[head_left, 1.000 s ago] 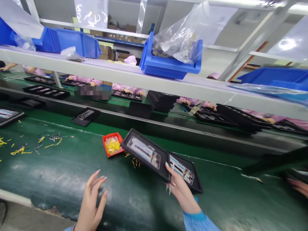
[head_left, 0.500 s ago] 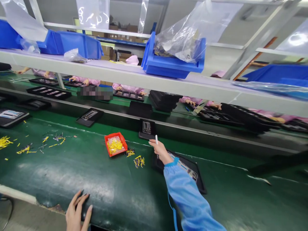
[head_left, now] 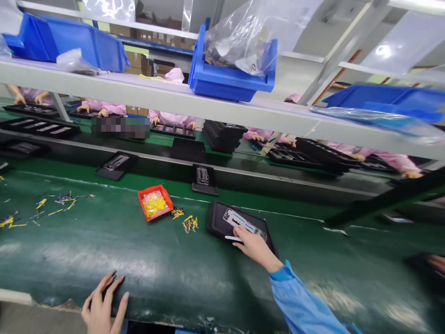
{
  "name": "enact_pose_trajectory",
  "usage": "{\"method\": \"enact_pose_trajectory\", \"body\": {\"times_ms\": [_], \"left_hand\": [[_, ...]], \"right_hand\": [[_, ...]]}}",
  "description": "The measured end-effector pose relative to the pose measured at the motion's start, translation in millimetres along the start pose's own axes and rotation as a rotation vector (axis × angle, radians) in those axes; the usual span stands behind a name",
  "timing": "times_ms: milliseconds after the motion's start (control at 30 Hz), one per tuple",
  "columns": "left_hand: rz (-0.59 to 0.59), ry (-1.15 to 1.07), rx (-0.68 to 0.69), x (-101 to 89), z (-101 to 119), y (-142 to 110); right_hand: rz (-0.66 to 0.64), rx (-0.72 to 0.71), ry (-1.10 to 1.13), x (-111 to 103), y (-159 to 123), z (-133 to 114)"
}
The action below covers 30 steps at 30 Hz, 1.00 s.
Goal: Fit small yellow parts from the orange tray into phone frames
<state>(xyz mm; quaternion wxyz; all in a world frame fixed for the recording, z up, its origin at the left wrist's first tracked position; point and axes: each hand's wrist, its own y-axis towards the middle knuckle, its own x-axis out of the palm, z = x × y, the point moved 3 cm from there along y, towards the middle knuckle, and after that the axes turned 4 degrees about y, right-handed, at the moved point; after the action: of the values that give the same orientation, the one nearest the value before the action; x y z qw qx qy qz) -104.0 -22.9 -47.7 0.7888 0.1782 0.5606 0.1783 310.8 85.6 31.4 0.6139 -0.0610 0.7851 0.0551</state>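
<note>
My right hand [head_left: 253, 245], in a blue sleeve, is closed around a thin white pen-like stick [head_left: 232, 238] that points left. It is over the near side of a black tray [head_left: 219, 221]. A phone frame [head_left: 239, 220] with a blue strip lies on that tray, its near right part partly covered by my fingers. My left hand [head_left: 104, 304] rests with fingers spread on the green mat close to the bench's front edge, holding nothing. Between the hands and farther back are a red bin [head_left: 142, 204] of yellow bits and a small pile of yellow-and-black pieces [head_left: 190, 224].
Black trays with phone parts [head_left: 205, 178] stand along the belt behind. Loose yellow and dark pieces [head_left: 64, 199] are scattered at left. A white shelf [head_left: 139, 90] with blue bins [head_left: 222, 88] crosses above. Co-workers in pink sleeves [head_left: 172, 118] work beyond. At far right is another hand [head_left: 436, 263].
My right hand has moved down and right, from the tray's left end to the phone frame, and the stick has tipped from upright to nearly level. The view has shifted right.
</note>
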Motion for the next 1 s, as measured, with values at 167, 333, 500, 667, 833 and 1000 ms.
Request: {"method": "enact_pose_trajectory", "body": {"times_ms": [167,333,500,667,833,1000], "left_hand": [[-0.095,-0.210,-0.004,3.5,-7.1,10.0],[-0.129,-0.480,-0.016,2.4,20.7,46.6],[-0.245,-0.636,-0.014,3.4,51.0,61.6],[-0.295,-0.584,0.002,14.3,38.5,35.3],[-0.295,-0.548,0.018,26.5,41.0,-2.3],[-0.287,-0.519,0.077,37.5,43.4,-22.5]], "right_hand": [[-0.014,-0.261,-0.171,-8.7,-17.0,-49.4],[0.041,-0.555,-0.266,43.0,-60.2,-147.5],[-0.002,-0.639,-0.204,88.2,-68.4,-211.6],[-0.185,-0.536,-0.109,54.0,-29.0,-205.4],[-0.195,-0.191,-0.009,19.7,55.5,-162.1],[-0.186,-0.122,0.063,36.9,113.9,-135.6]]}}
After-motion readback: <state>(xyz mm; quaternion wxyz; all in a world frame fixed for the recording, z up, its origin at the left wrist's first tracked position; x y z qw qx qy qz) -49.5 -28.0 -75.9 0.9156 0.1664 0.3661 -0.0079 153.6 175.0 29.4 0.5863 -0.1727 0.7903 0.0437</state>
